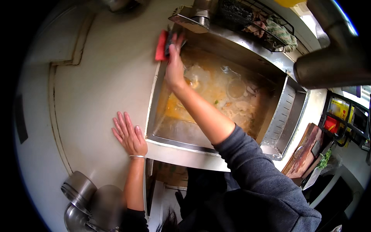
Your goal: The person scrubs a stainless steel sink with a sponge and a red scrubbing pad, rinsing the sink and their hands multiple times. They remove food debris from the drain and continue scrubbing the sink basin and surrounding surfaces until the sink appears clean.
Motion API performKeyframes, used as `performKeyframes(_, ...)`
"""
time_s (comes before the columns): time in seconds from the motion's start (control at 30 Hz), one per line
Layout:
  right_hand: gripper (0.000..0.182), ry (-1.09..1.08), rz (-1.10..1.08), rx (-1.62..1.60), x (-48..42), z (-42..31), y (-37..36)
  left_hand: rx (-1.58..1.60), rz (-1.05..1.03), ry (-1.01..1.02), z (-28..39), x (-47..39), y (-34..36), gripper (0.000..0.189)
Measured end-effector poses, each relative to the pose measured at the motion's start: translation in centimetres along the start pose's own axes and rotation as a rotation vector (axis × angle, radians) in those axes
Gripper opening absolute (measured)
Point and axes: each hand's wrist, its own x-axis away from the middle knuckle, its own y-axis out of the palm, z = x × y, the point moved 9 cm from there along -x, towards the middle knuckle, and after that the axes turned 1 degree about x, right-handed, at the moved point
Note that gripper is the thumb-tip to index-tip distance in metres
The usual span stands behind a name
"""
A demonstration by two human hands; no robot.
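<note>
My left hand (pixel 131 138) lies flat on the pale countertop (pixel 98 95), fingers spread and holding nothing, with a bracelet at the wrist. Stretched across the stainless steel sink (pixel 162 90), my right hand (pixel 174 65) presses a red and dark cleaning cloth or pad (pixel 161 46) against the sink's far left edge. The pad and the fingertips are blurred. Inside the basin stands cloudy water (pixel 200 98) with orange residue and food bits; round shapes show in it, too unclear to name. My right forearm hides part of the basin.
A metal fixture (pixel 192 18) overhangs the sink's far left corner. Behind the sink, a black wire basket (pixel 275 37) holds rags. A dark cylindrical fitting (pixel 327 69) juts in from the right. Steel pots (pixel 79 188) stand at lower left, and wooden cutting boards (pixel 304 150) at right.
</note>
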Motion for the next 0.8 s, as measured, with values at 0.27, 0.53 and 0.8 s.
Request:
performKeyframes(0.27, 0.037, 0.161, 0.369, 0.297, -7.3, 9.7, -9.5, -0.011, 0.003, 0.010, 0.7, -0.7, -0.5, 0.053)
performKeyframes(0.53, 0.015, 0.356, 0.480, -0.754, -12.1, 1.8, -10.9, -0.018, 0.023, 0.032, 0.0, -0.4, -0.5, 0.052)
performKeyframes(0.8, 0.020, -0.047, 0.721, -0.704, -5.0, -7.5, -35.5, -0.026, 0.013, 0.006, -0.2, -0.2, -0.9, 0.054)
